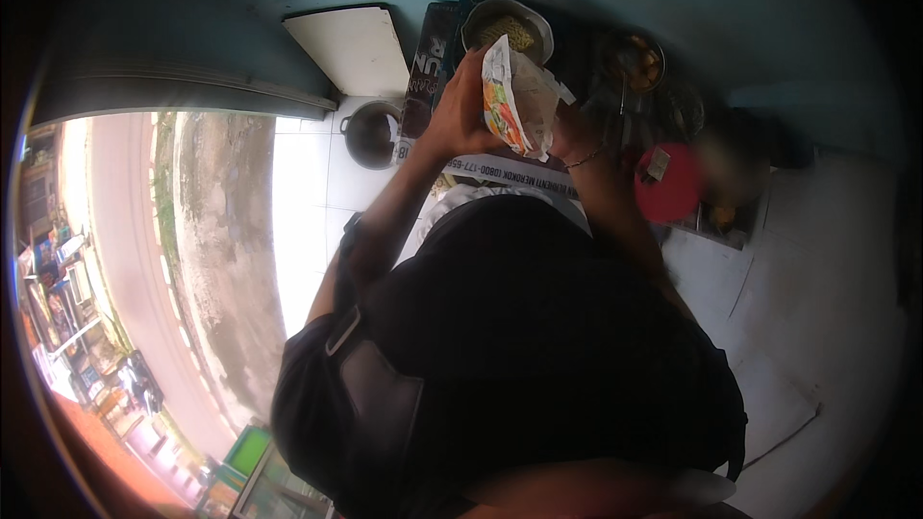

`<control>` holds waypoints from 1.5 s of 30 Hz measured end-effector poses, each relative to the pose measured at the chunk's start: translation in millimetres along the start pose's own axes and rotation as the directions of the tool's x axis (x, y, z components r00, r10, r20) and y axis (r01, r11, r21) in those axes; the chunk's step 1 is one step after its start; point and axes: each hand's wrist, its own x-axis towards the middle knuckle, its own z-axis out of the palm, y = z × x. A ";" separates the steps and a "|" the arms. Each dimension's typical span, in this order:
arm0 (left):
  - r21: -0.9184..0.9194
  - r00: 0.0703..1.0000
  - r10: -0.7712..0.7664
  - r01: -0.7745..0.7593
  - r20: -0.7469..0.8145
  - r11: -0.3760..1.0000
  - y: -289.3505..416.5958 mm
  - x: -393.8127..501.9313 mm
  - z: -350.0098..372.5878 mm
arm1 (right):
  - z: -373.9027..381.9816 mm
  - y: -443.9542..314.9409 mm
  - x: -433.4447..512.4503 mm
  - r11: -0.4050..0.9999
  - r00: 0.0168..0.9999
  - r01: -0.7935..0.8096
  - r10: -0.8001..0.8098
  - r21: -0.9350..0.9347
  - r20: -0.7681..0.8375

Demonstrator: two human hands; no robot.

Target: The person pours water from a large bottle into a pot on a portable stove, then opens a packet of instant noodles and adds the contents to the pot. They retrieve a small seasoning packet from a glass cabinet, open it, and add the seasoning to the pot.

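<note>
An instant noodle packet (516,102), its front printed with a picture of food, is tilted between my two hands. My left hand (465,112) grips its left side. Fingers of my right hand (575,131) are on its right edge, partly hidden behind the wrapper. The end of the packet facing me seems torn open, and its contents cannot be made out. Just beyond it stands a metal pot (546,30) with a block of noodles (508,34) lying inside. The packet covers the near rim of this pot.
A dark pot (369,135) rests on the white tiled floor (303,187) at left. A white board (353,50) leans by the wall. Rightward are a pan of food (638,63), a red round lid or plate (670,191) and a printed banner (497,164). An open doorway lies far left.
</note>
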 end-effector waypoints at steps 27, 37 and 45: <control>0.366 0.918 0.393 -0.382 0.049 0.849 118.6 21.4 -18.6 | -4.7 -26.5 -22.4 0.423 0.733 0.277 -0.674 -0.863 -0.095; 0.366 0.962 -0.274 0.261 -0.017 0.893 63.1 -16.0 -44.5 | -27.9 -119.8 48.0 -0.068 0.412 0.004 -0.909 -0.998 0.063; 0.521 0.928 -0.350 0.236 0.131 0.820 33.9 -56.4 -30.6 | -64.9 -86.0 116.0 -0.862 0.658 0.150 -0.278 -0.484 0.700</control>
